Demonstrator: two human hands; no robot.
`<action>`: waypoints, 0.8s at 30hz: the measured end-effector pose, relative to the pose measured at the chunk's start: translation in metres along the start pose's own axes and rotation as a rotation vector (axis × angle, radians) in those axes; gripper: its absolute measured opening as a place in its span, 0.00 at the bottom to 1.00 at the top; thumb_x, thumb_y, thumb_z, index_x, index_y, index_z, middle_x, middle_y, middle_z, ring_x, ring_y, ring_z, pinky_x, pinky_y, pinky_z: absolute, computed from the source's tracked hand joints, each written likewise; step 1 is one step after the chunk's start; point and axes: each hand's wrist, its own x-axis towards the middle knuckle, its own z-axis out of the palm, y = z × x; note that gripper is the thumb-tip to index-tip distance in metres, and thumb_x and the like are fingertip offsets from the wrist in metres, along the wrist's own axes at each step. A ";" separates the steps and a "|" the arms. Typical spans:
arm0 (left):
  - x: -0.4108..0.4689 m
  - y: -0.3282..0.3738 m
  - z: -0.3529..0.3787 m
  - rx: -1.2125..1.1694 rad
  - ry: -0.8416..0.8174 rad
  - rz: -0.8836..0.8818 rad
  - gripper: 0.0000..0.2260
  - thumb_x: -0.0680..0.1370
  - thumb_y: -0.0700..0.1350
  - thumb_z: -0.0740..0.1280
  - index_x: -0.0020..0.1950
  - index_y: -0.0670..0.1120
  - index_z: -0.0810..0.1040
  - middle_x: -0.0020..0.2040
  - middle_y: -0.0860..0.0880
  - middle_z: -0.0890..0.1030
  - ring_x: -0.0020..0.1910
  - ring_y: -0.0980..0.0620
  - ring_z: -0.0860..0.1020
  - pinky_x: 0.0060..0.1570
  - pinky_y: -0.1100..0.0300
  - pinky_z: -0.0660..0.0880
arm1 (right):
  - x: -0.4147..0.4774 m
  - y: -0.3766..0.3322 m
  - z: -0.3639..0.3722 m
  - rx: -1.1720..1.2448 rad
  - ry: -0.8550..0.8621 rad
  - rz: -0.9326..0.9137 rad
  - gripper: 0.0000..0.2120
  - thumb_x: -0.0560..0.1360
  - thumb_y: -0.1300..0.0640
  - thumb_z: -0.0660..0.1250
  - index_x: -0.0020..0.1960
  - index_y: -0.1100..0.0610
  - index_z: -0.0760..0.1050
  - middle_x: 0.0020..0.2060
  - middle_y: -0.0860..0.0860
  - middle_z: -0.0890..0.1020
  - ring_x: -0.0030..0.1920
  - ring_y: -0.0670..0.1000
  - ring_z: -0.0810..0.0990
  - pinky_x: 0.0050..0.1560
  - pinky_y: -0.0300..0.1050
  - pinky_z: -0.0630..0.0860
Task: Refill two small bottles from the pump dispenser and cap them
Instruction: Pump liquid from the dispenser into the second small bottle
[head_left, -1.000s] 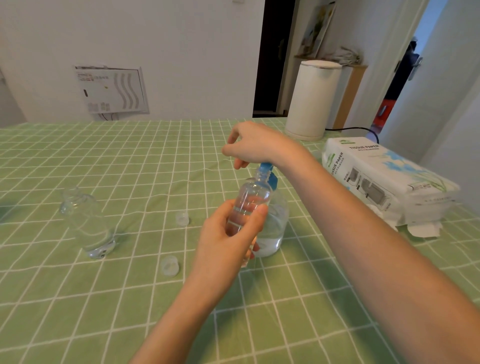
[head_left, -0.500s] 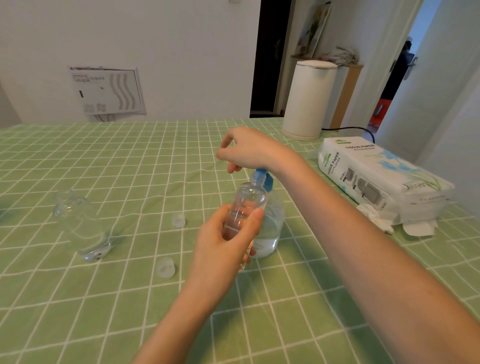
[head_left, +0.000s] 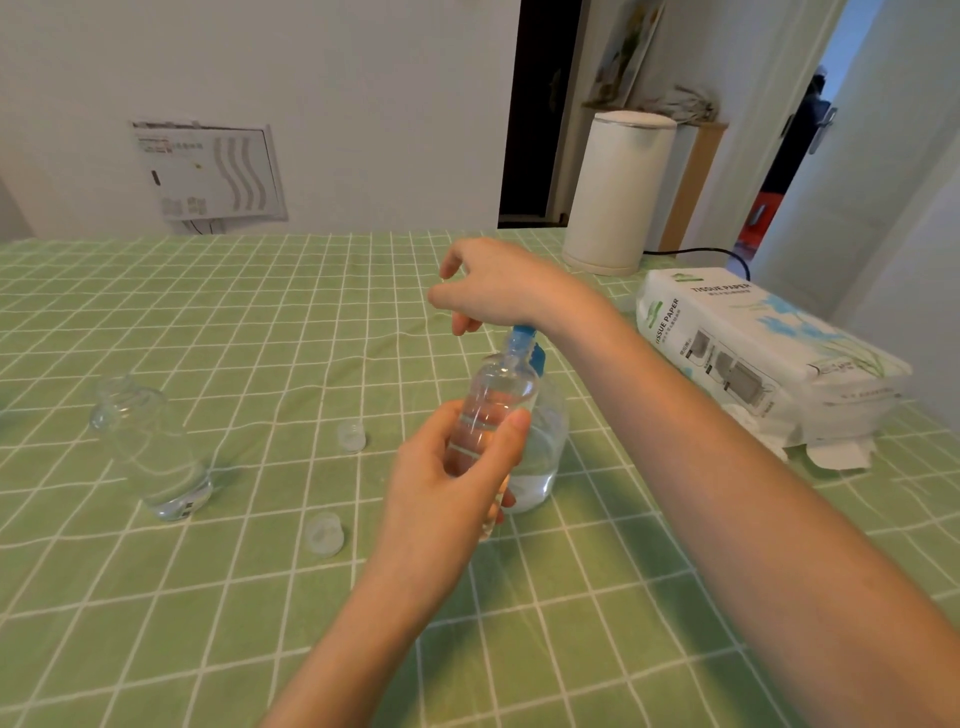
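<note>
Left hand (head_left: 441, 483) gripped a small bottle (head_left: 493, 395) against the pump dispenser (head_left: 545, 436), right hand (head_left: 498, 286) rested on its blue top, fingers loose

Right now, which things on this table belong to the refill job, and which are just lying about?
In the job: small bottle, gripped by left hand; pump dispenser, under right hand; second small bottle; near cap; far cap.
Lying about: tissue paper pack; crumpled tissues; white kettle.
</note>
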 end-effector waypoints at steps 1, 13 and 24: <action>0.000 0.000 0.000 -0.005 0.002 -0.006 0.14 0.64 0.57 0.68 0.42 0.49 0.79 0.28 0.52 0.77 0.23 0.57 0.74 0.22 0.67 0.68 | 0.000 0.001 0.002 0.005 -0.009 0.003 0.17 0.77 0.55 0.60 0.61 0.64 0.75 0.42 0.52 0.86 0.49 0.53 0.84 0.44 0.39 0.75; -0.001 -0.001 -0.001 -0.012 0.001 -0.017 0.12 0.64 0.57 0.68 0.43 0.52 0.80 0.30 0.51 0.77 0.23 0.58 0.74 0.23 0.67 0.69 | 0.001 0.002 0.002 0.005 -0.009 -0.007 0.15 0.77 0.55 0.60 0.58 0.62 0.75 0.38 0.50 0.85 0.46 0.52 0.84 0.41 0.38 0.75; 0.000 0.001 0.001 -0.016 0.004 -0.006 0.14 0.64 0.57 0.68 0.43 0.50 0.80 0.31 0.51 0.76 0.24 0.57 0.74 0.23 0.66 0.70 | 0.002 0.000 -0.002 -0.044 0.001 -0.017 0.14 0.75 0.55 0.61 0.55 0.61 0.78 0.36 0.49 0.85 0.46 0.50 0.84 0.44 0.38 0.76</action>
